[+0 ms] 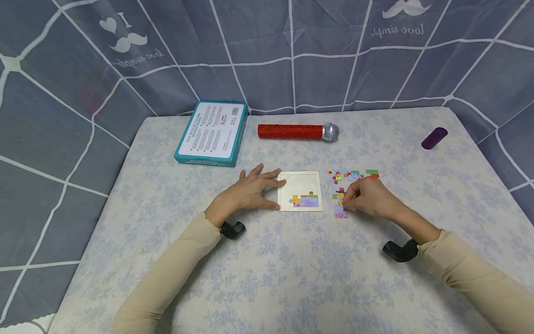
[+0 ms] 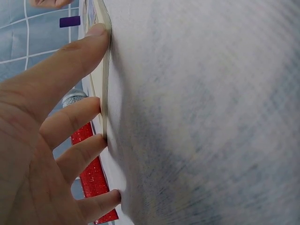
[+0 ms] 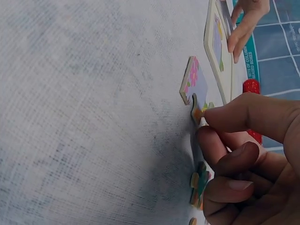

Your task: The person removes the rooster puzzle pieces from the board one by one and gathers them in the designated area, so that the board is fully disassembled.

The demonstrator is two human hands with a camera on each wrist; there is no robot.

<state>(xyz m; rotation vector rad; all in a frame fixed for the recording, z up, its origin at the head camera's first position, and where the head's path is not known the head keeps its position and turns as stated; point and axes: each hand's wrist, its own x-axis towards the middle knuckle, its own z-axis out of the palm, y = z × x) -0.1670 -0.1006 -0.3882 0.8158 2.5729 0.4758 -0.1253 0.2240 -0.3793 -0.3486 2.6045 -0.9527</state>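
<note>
A square, pale jigsaw tray (image 1: pixel 298 182) lies on the table, with a few joined puzzle pieces (image 1: pixel 308 202) in its lower right part. My left hand (image 1: pixel 252 190) is spread at the tray's left side, thumb and some fingertips touching its edge. To the right of the tray, my right hand (image 1: pixel 371 197) pinches a small puzzle piece (image 3: pixel 196 111) between thumb and fingers, low over the table; the fingers partly hide it. Near that hand lie several loose pieces, among them a lilac one with pink flowers (image 1: pixel 340 212) and a green and red one (image 1: pixel 372 173).
Behind the tray lies a red glittery microphone (image 1: pixel 292 131) with a silver head. A teal and white box (image 1: pixel 212 132) sits at the back left, and a purple cylinder (image 1: pixel 434 138) at the back right. A grey-blue checked curtain (image 1: pixel 267 41) hangs along the table's back edge.
</note>
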